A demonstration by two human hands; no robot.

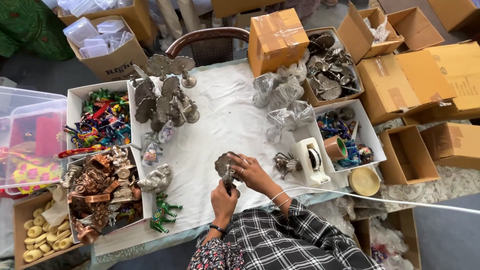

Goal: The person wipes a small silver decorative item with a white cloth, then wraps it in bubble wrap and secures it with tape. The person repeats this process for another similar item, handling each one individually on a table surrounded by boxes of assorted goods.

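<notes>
Checked sleeve (295, 240) lower centre, both hands (235, 182) gripping a silver metal figurine (225, 167), white-clothed worktop (225, 115), tape dispenser (310, 160) right.

metal figurine (225, 167) in both hands: dull grey, tarnished | surface (220, 120) under the hands: matt white cloth, creased | tape dispenser (310, 160) right of the right hand (252, 172): smooth glossy white plastic | horse figures (162, 212) left of the left hand (223, 200): glossy green paint | cardboard box (277, 37) beyond: taped, shiny
</notes>
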